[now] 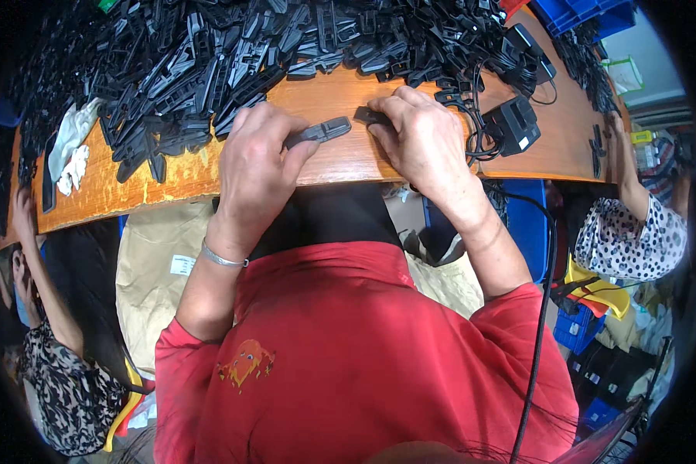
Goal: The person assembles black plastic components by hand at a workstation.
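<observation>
At the front of the worktop (348, 160), our left hand (259, 151) pinches a black plastic clip (334, 128), our right hand (425, 133) a dark piece (369, 116), grips set back seemingly to bare facing ends.

Between left hand (261, 151) and right hand (425, 139), tabletop (329, 89) is free toward 12 o'clock, until black heap (232, 58); corded box (510, 124) obstructs 3 o'clock.

We see light on a worn wooden table (568, 147); past its right end, a pale surface (651, 48), wall or floor; before it, rightward, a yellow chair (615, 298).
</observation>
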A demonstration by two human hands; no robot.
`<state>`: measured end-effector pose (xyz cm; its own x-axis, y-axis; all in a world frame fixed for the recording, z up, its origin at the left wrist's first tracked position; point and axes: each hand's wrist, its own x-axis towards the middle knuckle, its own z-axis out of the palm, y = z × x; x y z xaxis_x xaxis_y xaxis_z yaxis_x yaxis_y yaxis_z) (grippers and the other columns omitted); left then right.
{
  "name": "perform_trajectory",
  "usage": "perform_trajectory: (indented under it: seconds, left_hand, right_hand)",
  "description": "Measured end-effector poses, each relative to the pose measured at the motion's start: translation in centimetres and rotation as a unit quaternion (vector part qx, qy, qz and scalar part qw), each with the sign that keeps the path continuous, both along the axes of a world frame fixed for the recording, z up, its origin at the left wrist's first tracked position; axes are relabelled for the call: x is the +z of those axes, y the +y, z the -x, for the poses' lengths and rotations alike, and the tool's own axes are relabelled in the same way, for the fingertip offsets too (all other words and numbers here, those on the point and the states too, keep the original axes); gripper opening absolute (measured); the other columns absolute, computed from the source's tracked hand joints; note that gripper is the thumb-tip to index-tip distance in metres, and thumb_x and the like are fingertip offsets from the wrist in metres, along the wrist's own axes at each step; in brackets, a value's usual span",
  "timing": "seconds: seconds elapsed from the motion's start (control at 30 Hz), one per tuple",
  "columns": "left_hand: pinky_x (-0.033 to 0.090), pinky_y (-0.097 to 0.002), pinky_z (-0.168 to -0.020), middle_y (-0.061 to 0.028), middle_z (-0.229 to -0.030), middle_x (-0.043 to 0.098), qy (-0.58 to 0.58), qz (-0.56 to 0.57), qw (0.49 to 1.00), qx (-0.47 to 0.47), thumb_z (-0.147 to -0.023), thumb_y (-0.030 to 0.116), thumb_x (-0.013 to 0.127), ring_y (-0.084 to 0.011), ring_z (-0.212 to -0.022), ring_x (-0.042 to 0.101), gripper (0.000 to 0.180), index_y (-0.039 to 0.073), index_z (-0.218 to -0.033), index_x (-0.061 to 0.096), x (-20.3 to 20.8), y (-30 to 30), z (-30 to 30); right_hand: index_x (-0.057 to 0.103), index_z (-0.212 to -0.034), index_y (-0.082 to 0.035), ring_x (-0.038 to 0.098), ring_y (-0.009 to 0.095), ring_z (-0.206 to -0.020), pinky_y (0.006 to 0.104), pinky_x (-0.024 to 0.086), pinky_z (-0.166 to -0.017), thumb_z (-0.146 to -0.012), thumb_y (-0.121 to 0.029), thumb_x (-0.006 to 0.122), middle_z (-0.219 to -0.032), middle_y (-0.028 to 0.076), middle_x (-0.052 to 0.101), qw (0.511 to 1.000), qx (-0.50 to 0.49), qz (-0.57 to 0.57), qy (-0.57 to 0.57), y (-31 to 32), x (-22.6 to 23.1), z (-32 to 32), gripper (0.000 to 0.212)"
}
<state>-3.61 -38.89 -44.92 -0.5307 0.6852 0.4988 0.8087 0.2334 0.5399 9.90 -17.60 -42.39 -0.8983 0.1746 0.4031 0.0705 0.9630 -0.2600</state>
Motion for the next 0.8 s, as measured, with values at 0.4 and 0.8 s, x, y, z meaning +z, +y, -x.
perform_trajectory:
  seconds: [0.4, 0.8]
  left_hand:
    - [0.052, -0.0458, -0.082, -0.0139, -0.093, 0.067, 0.003, -0.016, 1.000, 0.000, -0.082, 0.005, 0.089, -0.0367, -0.091, 0.065, 0.020, 0.002, -0.098, 0.076, -0.3, 0.6, 0.6]
    - [0.052, -0.0451, -0.078, -0.0142, -0.089, 0.063, -0.013, -0.049, 0.999, 0.002, -0.085, 0.004, 0.085, -0.0355, -0.087, 0.065, 0.016, 0.001, -0.098, 0.075, -0.3, 0.7, -0.2]
  right_hand:
    - [0.081, -0.113, -0.002, 0.074, 0.033, -0.089, 0.0410, 0.059, -0.078, -0.086, 0.001, 0.087, -0.097, 0.013, 0.074, 0.984, 0.106, 0.141, -0.040, 1.2, 0.7, 2.3, 0.027]
    - [0.081, -0.109, -0.004, 0.076, 0.036, -0.092, 0.0420, 0.061, -0.076, -0.084, -0.005, 0.086, -0.101, 0.011, 0.075, 0.976, 0.186, 0.106, -0.036, 0.4, 0.1, 4.1, 0.025]
